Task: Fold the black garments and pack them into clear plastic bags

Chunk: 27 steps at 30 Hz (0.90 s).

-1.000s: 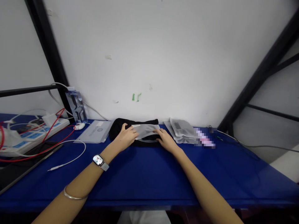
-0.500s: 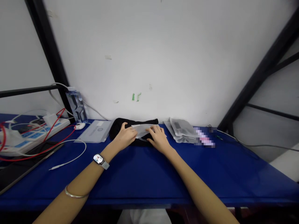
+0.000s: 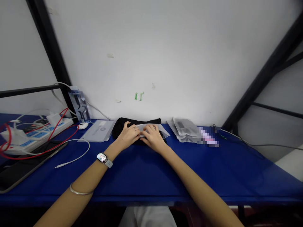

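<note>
A frosted translucent zip bag (image 3: 163,129) lies on folded black cloth (image 3: 139,121) by the wall, largely covered by my hands. My left hand (image 3: 129,135), with a ring and a watch at the wrist, is closed on the bag's left end. My right hand (image 3: 153,138) has its fingers curled and pinched at the bag's near edge, its fingertips almost against those of the left. The exact contact under the fingers is partly hidden.
Frosted zip bags (image 3: 186,129) lie at right beside a blurred pink and purple item (image 3: 208,137). Left are a flat translucent pouch (image 3: 97,131), a white earphone case (image 3: 82,125), a water bottle (image 3: 80,105), a power strip (image 3: 38,135) with cables and a dark tablet (image 3: 26,167).
My right hand has slid left along the bag, and its fingers now meet the left hand's. The bag's opening, which gaped between the hands, is now covered. My left hand has barely moved.
</note>
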Tool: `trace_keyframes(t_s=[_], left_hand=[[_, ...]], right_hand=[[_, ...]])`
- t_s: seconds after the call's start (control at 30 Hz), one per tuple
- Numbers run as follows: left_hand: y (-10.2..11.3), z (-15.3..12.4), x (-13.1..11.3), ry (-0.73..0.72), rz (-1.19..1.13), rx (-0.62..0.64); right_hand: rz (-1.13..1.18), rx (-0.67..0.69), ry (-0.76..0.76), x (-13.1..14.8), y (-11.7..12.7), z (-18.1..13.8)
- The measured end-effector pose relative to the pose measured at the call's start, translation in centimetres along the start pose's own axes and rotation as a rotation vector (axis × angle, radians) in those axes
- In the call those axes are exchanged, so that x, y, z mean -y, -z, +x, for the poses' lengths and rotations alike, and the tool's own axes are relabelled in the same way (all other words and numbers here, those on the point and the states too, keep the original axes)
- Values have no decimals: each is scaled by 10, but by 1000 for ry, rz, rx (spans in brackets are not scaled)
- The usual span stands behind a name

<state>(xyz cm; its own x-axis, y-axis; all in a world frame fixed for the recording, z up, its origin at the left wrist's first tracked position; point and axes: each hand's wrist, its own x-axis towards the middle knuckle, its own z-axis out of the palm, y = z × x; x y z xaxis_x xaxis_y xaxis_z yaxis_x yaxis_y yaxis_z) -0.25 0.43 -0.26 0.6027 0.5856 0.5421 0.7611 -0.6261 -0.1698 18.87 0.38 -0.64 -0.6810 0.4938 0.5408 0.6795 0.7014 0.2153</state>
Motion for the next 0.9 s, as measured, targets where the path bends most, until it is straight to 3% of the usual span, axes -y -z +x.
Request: trace_keyframes(t_s=[0.27,0.47,0.7,0.9], left_hand=[[4,-1,5,25,-18,-79],[11,-1,10,53,16,-93],[4,-13,39,147,19,-54],[-1,-7,23,26,63,10]], right_hand=[[-164,-39,81,-4,-7,2],[-121,-6,-35,-26,8,-14],[96,-21,-259,-33,6,-23],[88,38,-232,-23,-10,-13]])
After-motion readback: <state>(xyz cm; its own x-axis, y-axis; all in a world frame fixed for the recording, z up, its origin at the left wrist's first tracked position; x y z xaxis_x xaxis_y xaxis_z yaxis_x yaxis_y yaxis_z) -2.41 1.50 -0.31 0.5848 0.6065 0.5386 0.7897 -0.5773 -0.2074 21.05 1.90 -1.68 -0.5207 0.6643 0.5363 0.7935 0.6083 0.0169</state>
